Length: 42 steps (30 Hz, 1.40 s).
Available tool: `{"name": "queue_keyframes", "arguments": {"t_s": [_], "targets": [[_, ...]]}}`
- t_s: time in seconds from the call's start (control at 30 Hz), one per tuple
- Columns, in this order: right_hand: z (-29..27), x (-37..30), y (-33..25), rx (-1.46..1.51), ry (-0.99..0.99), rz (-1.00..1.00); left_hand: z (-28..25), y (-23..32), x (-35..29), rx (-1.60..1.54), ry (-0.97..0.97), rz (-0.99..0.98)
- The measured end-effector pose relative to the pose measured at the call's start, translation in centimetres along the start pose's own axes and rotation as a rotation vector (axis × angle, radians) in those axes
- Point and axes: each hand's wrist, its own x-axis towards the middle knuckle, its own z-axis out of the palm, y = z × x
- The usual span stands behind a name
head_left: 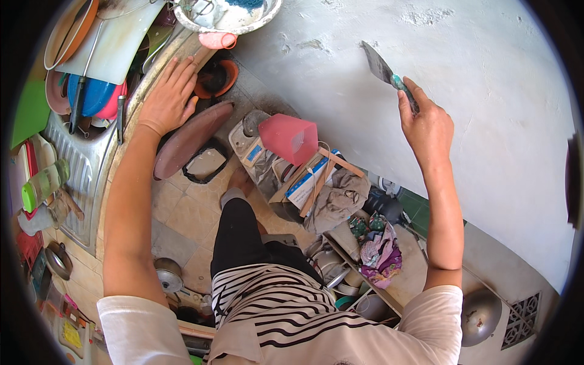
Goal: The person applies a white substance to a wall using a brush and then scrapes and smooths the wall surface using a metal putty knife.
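Note:
My right hand (427, 128) is closed around the green handle of a putty knife (379, 66). Its dark metal blade points up and to the left, over the pale wall (486, 103); whether the edge touches the surface I cannot tell. Flaking paint shows on the wall near the blade tip. On the left, my left hand (168, 97) rests with fingers stretched out on the edge of the tiled counter (112, 176) and holds nothing. Just beyond its fingertips, a white basin (267, 17) stands with white and blue stuff inside.
A sink drainboard (79, 176), a blue bowl (100, 96) and a green-capped bottle (45, 185) crowd the left counter. Below the wall are a pink container (289, 139), a grey cloth (340, 201) and a purple cloth (380, 255). A wok (480, 317) hangs at lower right.

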Motion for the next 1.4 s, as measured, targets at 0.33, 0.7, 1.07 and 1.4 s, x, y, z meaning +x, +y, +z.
{"name": "queue_keyframes", "arguments": {"t_s": [0.33, 0.7, 1.07, 1.4], "targets": [[-3.2, 0.2, -0.6, -0.015, -0.058, 0.031, -0.1, 0.1, -0.1, 0.033, 0.000, -0.001], [-3.6, 1.1, -0.6, -0.017, -0.084, 0.071, -0.3, 0.0, -0.1, 0.045, 0.039, -0.007], [1.3, 1.6, -0.8, -0.027, -0.055, -0.067, -0.1, 0.0, 0.1, 0.040, 0.024, 0.009], [5.4, 2.0, -2.8, 0.026, -0.042, -0.070, 0.2, -0.4, -0.1, -0.012, 0.000, 0.010]]}}
